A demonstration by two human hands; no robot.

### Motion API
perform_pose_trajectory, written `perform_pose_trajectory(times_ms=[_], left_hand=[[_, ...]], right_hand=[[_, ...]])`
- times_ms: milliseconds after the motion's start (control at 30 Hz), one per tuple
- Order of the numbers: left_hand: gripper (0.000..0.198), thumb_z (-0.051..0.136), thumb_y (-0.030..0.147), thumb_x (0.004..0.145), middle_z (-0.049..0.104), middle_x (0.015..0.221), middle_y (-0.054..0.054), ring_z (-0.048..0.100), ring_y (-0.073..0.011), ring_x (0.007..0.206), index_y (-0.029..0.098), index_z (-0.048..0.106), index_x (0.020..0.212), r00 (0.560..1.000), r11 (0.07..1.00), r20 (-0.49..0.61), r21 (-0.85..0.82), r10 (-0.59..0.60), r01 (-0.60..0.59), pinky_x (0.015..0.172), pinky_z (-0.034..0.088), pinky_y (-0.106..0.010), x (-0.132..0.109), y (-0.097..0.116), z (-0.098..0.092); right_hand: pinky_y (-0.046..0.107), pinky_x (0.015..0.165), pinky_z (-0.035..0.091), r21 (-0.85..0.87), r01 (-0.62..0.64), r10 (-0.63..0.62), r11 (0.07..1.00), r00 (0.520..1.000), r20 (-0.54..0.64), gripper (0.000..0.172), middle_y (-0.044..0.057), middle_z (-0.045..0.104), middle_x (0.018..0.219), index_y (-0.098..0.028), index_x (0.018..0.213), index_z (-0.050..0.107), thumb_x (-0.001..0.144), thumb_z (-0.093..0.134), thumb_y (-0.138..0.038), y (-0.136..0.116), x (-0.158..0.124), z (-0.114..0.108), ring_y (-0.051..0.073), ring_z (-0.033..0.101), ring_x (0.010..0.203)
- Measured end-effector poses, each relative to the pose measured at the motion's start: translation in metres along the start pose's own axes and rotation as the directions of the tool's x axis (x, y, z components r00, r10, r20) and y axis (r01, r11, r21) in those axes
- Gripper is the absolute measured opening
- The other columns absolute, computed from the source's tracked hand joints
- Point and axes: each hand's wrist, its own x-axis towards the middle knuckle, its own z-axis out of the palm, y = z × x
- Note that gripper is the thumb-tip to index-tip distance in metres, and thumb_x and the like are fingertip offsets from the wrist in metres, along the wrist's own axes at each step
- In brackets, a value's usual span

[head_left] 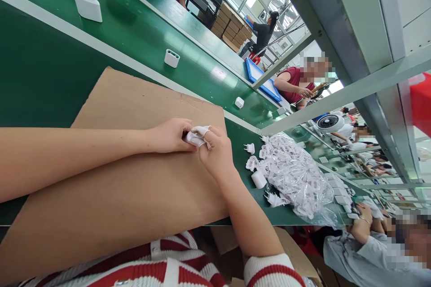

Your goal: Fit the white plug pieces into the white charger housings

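Both hands meet above a brown cardboard sheet point(134, 188) laid on the green bench. My left hand point(170, 135) comes in from the left, its fingers closed round one end of a small white plastic charger piece point(195, 138). From the lower right, my right hand point(218, 150) grips the other end, fingers bent. A white covering, seemingly a finger cot, shows on its fingers. The piece's exact shape is mostly hidden by the fingers. Right of the hands lies a clear plastic bag point(296, 170) full of white plug parts, with a loose plug part point(249, 148) beside it.
A white charger with pins point(87, 2), a white charger housing point(172, 58) and a smaller white block point(239, 102) stand on the green strip beyond a pale rail. A metal frame post point(286, 60) rises at right. Other people sit along the line, one at lower right point(357, 251).
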Motion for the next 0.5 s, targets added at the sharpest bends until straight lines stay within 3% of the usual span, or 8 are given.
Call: perform_pose_trajectory(times_ms=[167,267,400,500], left_hand=[[0.026,0.072,0.043,0.074,0.061,0.085,-0.002,0.059,-0.0207,0.081,0.018,0.067,0.078,1.0,1.0,0.008,0.002,0.009,-0.009,0.07,0.044,-0.03,-0.001,0.003,-0.001],[0.029,0.071,0.046,0.077,0.062,0.086,-0.002,0.06,-0.0208,0.083,0.018,0.068,0.083,0.999,0.999,-0.01,0.019,0.034,-0.034,0.071,0.044,-0.029,-0.001,0.001,0.0],[0.033,0.068,0.05,0.081,0.066,0.096,-0.005,0.063,-0.0236,0.091,0.018,0.066,0.087,0.995,0.994,-0.015,0.047,0.095,-0.094,0.078,0.048,-0.031,-0.003,0.0,0.002],[0.039,0.069,0.054,0.08,0.067,0.096,-0.005,0.065,-0.0243,0.089,0.019,0.065,0.095,0.999,0.996,-0.006,0.078,0.054,-0.053,0.078,0.05,-0.033,-0.006,0.003,0.0]], right_hand=[[0.028,0.069,0.043,-0.015,-0.019,0.02,1.0,0.999,0.05,0.031,0.001,0.064,0.082,-0.023,0.09,0.073,0.075,0.053,-0.004,0.001,0.008,-0.004,0.019,0.058,0.081],[0.027,0.071,0.045,0.038,-0.11,0.111,0.993,0.994,-0.013,0.036,0.001,0.065,0.082,-0.022,0.096,0.075,0.076,0.052,-0.004,-0.002,0.005,0.002,0.019,0.06,0.081],[0.03,0.085,0.051,0.163,-0.209,0.227,0.964,0.969,-0.099,0.044,0.004,0.073,0.104,-0.025,0.122,0.07,0.083,0.055,-0.009,-0.01,-0.007,0.011,0.02,0.066,0.096],[0.037,0.099,0.052,0.251,-0.206,0.236,0.946,0.967,-0.096,0.047,0.008,0.07,0.127,-0.025,0.136,0.061,0.09,0.061,-0.023,-0.006,-0.025,0.003,0.024,0.066,0.115]])
